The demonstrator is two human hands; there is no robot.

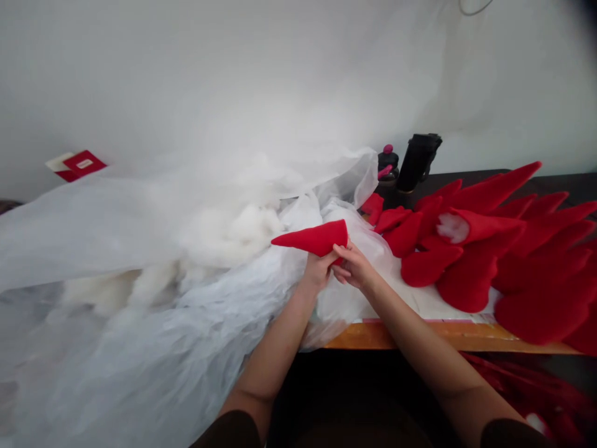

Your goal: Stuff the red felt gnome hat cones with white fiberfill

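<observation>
A red felt cone [313,238] lies sideways in front of me, its tip pointing left. My left hand [318,270] grips it from below near its wide end. My right hand [353,264] pinches the cone's open end, fingers closed on the fabric. Both hands hover over a big clear plastic bag [153,323] that holds white stuffing [233,233]. To the right lies a pile of several red stuffed cones [494,255], one showing a white tuft at its opening.
A wooden table edge [420,339] runs under the pile. Two dark bottles [410,163] stand at the back by the white wall. A red and white card [77,165] hangs at left. More red fabric [536,392] lies below the table at right.
</observation>
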